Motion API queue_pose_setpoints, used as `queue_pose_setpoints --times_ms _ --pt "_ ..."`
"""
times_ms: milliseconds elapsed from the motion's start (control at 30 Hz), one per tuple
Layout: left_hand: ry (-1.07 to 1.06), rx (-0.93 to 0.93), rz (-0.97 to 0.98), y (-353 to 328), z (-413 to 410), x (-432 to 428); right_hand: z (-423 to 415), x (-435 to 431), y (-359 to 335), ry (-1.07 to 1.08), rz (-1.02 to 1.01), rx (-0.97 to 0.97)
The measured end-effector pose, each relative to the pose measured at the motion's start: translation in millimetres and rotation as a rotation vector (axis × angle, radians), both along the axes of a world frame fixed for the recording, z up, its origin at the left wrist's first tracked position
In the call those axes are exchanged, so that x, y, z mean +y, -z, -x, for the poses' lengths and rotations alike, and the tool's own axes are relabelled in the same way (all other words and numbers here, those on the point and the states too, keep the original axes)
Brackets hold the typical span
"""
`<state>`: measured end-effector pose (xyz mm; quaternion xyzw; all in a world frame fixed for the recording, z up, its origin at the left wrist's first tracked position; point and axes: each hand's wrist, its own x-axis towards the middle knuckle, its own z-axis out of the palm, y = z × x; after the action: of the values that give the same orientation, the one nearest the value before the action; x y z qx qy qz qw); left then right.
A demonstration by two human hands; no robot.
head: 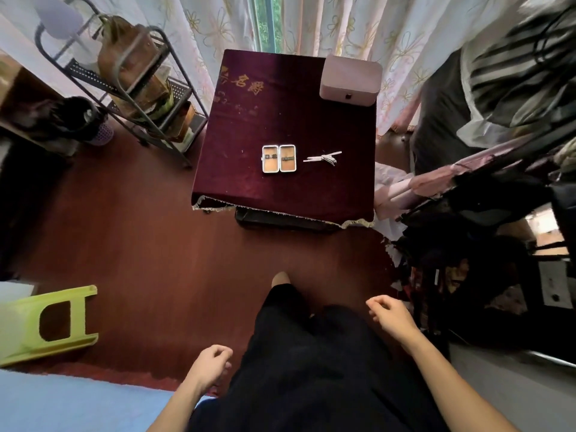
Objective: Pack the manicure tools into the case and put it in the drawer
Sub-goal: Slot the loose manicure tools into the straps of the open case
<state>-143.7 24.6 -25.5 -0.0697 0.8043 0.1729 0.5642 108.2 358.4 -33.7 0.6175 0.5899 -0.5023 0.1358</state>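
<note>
From the head view, the case (279, 158) lies open flat on the maroon-covered table (249, 182), both halves facing up. The manicure tools (324, 158) lie in a small heap just right of the case. Behind them sits a pink box (350, 81). The left hand (212, 364) and right hand (393, 316), well short of the case, hang loosely curled, each grip holding nothing.

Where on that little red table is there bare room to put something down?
The cloth is bare left of the open case, along the front edge, and between the case and the pink box. Only the strip from the case to the tools is taken.
</note>
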Motion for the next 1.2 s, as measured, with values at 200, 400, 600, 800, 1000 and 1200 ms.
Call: queue_pose_setpoints --times_ms 200,400,600,800,1000,1200 --pt "0.087 0.036 -0.119 3 78 89 5 10 3 0.026 0.051 -0.109" --pt "0.078 0.078 -0.266 -12 131 190 -1 31 18 0.051 0.146 -0.231" --pt "0.091 0.069 -0.224 -15 153 242 43 100 27 0.062 0.142 -0.218" --pt "0.007 0.03 -0.08 -5 168 242 129 178 31 0.043 0.13 -0.112" --pt "0.054 0.011 0.018 5 189 242 200 220 30 0.012 0.094 0.03" --pt "0.111 0.041 -0.046 23 226 292 234 225 43 0.023 0.095 0.01"
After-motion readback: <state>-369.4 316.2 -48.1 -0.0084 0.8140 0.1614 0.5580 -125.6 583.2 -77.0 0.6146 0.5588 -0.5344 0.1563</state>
